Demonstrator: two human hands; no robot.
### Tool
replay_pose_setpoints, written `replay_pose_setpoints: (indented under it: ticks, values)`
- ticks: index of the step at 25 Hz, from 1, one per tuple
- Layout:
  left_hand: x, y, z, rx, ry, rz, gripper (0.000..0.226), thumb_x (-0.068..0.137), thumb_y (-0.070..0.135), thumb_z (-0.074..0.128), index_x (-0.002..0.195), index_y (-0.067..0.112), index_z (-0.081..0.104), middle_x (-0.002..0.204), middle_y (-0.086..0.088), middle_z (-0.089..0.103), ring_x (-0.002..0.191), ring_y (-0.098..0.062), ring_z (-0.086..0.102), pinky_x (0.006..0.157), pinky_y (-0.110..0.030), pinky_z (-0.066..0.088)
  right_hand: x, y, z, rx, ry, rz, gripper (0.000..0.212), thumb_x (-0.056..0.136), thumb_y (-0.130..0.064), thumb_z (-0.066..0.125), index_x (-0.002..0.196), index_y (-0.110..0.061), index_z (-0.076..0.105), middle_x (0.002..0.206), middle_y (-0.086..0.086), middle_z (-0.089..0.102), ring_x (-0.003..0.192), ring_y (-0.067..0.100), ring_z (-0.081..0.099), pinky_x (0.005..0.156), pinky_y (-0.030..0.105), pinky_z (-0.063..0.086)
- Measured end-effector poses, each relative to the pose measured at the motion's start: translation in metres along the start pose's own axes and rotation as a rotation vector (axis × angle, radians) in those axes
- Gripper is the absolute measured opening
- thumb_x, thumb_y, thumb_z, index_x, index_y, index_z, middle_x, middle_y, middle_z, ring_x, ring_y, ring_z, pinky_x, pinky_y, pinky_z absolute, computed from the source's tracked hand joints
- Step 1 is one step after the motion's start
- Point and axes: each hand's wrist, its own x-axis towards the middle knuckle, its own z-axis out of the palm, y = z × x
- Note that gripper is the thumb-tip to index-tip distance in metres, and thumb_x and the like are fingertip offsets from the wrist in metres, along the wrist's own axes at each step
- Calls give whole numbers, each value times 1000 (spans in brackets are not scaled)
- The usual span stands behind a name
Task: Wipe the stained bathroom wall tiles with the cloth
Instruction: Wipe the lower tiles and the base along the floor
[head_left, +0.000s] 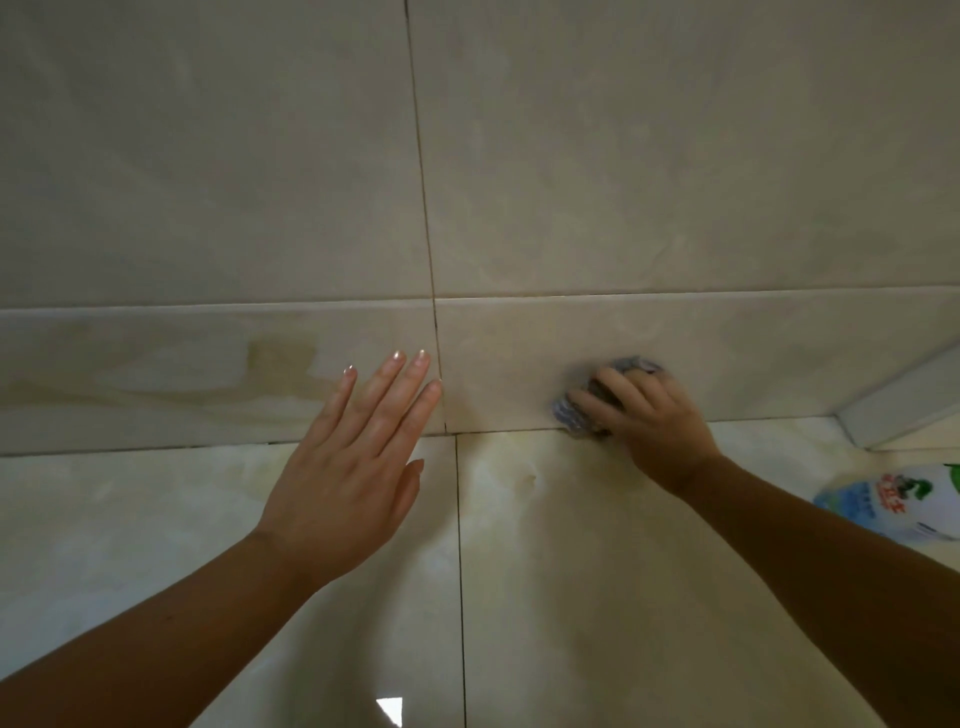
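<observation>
Beige marbled wall tiles fill the upper view, with a low skirting row beneath them. A yellowish stain marks the skirting tile at the left. My right hand grips a bunched grey-blue cloth and presses it against the skirting tile just above the floor joint. My left hand is held flat with straight fingers, its fingertips at the skirting tile beside the vertical grout line. It holds nothing.
Glossy cream floor tiles spread below, with a faint yellow mark near the wall. A white plastic bottle with a blue and green label lies at the right edge. A white corner trim stands at the right.
</observation>
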Motion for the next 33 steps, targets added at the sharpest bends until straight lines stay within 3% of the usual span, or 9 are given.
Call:
replay_pose_setpoints:
  ticks: [3,7,10,12,14,21,26,29,33]
  values:
    - [3,-7,-8,12,14,7,69,92,31,51,152,3,30,162,-16,19,151,-31,15,120,-53,17,10,5,-6,-81,-70,134,26,83,-18,49,105,-13,59,91,14,58,78,30,45,72,39,36]
    - [9,-10,-17,10,38,13,69,92,31,50,152,4,29,162,-16,17,151,-30,14,120,-53,17,14,5,-32,3,-306,465,18,75,-30,57,77,-12,59,86,13,53,85,29,42,74,39,32]
    - [14,-9,-18,0,51,44,68,94,32,48,152,4,28,163,-16,16,151,-29,14,121,-52,17,31,-7,-64,728,-536,1128,23,88,-34,56,79,-13,60,85,9,63,83,28,57,75,36,46]
    - [18,-7,-19,-3,59,55,68,93,31,49,152,4,28,163,-16,17,151,-30,14,121,-52,17,35,-13,-79,1292,-434,1643,21,91,-27,55,90,-9,65,91,17,70,79,28,65,71,37,55]
    - [22,-5,-21,-13,74,62,69,92,31,51,152,4,30,162,-16,19,151,-30,16,121,-52,17,30,-19,-89,1581,-278,1848,21,91,-24,54,97,-7,64,93,17,71,80,29,67,68,38,58]
    - [20,-19,-23,-14,82,45,70,90,30,53,151,4,32,161,-16,21,151,-29,16,119,-53,20,69,-17,-88,1822,-223,1457,19,97,-17,48,106,-11,64,108,10,72,103,23,68,95,39,49]
    - [7,-30,-16,-7,55,23,70,90,29,53,151,4,31,162,-16,19,151,-30,15,120,-52,18,89,-23,-86,1511,-220,1220,11,89,-19,67,92,-10,72,86,7,76,87,20,72,89,35,56]
    - [4,-31,-15,-21,45,5,70,91,30,53,152,4,30,162,-16,18,151,-30,14,119,-54,20,99,-28,-82,1514,-170,1261,29,97,-29,56,84,-7,71,74,11,74,70,17,70,79,33,58]
    - [-4,-31,-11,-15,17,-15,69,92,31,51,152,4,29,162,-16,18,151,-29,13,120,-52,17,116,-39,-70,1935,-336,1127,47,104,-23,29,106,4,67,103,21,72,100,29,70,93,35,53]
